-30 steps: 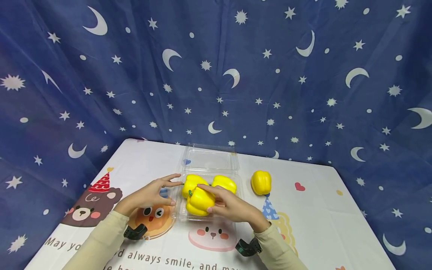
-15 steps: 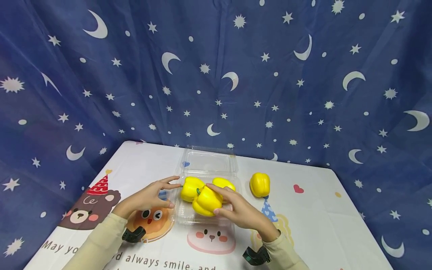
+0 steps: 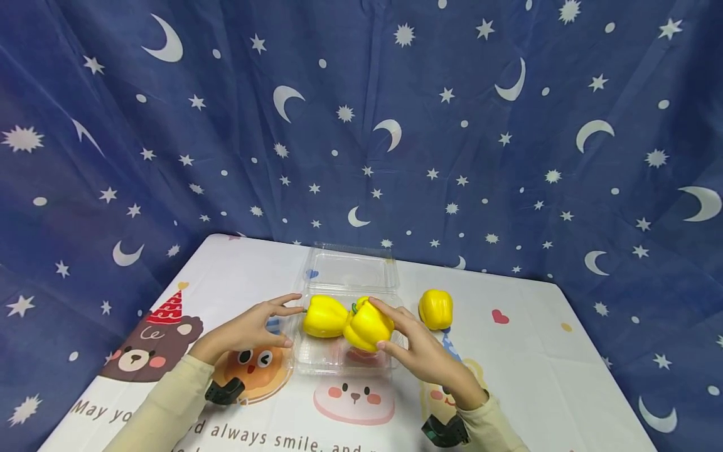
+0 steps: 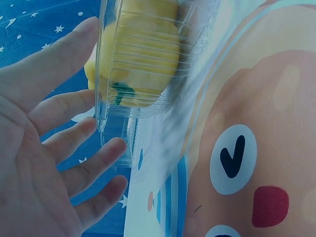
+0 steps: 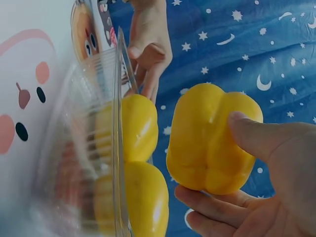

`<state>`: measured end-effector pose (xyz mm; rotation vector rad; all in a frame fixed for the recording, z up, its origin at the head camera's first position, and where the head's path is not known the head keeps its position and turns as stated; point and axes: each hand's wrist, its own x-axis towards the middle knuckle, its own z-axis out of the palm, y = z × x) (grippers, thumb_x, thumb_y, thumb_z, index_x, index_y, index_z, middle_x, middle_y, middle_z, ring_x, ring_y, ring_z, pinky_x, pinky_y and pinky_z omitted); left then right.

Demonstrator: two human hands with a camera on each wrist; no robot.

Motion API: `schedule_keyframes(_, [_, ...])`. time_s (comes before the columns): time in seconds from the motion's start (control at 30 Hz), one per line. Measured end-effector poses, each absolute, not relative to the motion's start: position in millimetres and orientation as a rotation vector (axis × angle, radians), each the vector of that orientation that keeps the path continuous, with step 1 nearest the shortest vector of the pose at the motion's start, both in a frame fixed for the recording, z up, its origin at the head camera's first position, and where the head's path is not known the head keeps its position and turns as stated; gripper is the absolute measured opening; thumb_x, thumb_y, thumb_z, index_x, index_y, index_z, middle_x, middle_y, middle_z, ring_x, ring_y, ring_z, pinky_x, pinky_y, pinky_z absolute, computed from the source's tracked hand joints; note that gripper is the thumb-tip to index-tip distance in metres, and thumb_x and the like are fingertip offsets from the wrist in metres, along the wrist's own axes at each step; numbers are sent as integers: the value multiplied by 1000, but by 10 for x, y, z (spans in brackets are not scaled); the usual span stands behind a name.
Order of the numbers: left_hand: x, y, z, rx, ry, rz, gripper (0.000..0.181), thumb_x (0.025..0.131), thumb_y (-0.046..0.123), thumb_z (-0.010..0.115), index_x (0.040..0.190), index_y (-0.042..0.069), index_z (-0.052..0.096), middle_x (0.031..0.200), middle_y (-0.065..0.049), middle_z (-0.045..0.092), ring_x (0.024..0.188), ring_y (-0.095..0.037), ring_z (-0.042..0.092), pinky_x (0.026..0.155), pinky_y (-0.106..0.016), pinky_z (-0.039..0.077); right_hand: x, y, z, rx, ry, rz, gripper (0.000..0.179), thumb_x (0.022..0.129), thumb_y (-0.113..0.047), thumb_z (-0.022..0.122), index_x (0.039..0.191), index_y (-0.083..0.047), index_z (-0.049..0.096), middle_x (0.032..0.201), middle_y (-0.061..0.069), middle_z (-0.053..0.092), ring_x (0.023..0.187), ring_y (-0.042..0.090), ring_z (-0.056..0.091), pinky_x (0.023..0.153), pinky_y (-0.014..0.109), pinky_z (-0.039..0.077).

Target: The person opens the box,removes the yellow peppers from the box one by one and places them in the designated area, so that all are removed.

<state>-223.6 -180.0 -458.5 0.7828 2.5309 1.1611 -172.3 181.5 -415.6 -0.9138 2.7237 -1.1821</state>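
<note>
My right hand [image 3: 420, 345] grips a yellow bell pepper [image 3: 366, 328] between thumb and fingers. In the right wrist view the held pepper [image 5: 212, 140] is raised above the rim of a clear plastic clamshell container [image 3: 313, 361]. Inside the container lie two more yellow peppers, a left one [image 3: 324, 316] with its stem toward my left hand and a right one [image 5: 148, 197], mostly hidden behind the held pepper in the head view. My left hand [image 3: 254, 325] is at the container's left side, fingers spread and fingertips right at the rim [image 4: 100, 106].
The container's lid [image 3: 353, 267] lies folded back, away from me. Another yellow pepper [image 3: 435, 309] sits on the table to the right of the container. A printed white cloth [image 3: 536, 351] covers the table, with a blue star curtain [image 3: 361, 125] behind.
My right hand has carried the held pepper to the right, from the container's front middle to over the right pepper. My left hand has stayed at the rim.
</note>
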Motion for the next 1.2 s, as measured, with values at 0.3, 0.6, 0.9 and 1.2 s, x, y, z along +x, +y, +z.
schedule_keyframes(0.3, [-2234, -1802, -4582, 781, 2546, 1151, 64, 86, 21, 81, 143, 7, 58, 165, -14, 32, 151, -48, 26, 113, -68, 36, -1710, 1953, -4142, -833, 2785, -1290, 75, 94, -17, 71, 159, -26, 35, 151, 5, 51, 139, 32, 51, 109, 56, 46])
schedule_keyframes(0.6, [-2233, -1798, -4586, 755, 2534, 1156, 64, 85, 21, 82, 143, 8, 58, 166, -11, 32, 153, -45, 26, 115, -68, 34, -1680, 2045, -4153, -795, 2852, -1326, 75, 94, -15, 71, 159, -20, 35, 155, 12, 47, 138, 36, 52, 107, 54, 47])
schedule_keyframes(0.9, [-2231, -1805, -4595, 758, 2539, 1138, 65, 86, 21, 81, 144, 8, 57, 166, -12, 31, 153, -45, 26, 115, -68, 33, -1667, 2157, -4175, -720, 2935, -1331, 77, 92, -6, 72, 158, -21, 36, 142, 14, 55, 128, 32, 59, 103, 50, 52])
schedule_keyframes(1.2, [-2238, -1791, -4585, 761, 2544, 1139, 64, 86, 22, 81, 144, 9, 57, 166, -12, 32, 152, -46, 26, 115, -67, 34, -1688, 2274, -4179, -650, 2984, -1408, 76, 92, -2, 70, 158, -20, 36, 144, 19, 50, 125, 39, 62, 95, 43, 58])
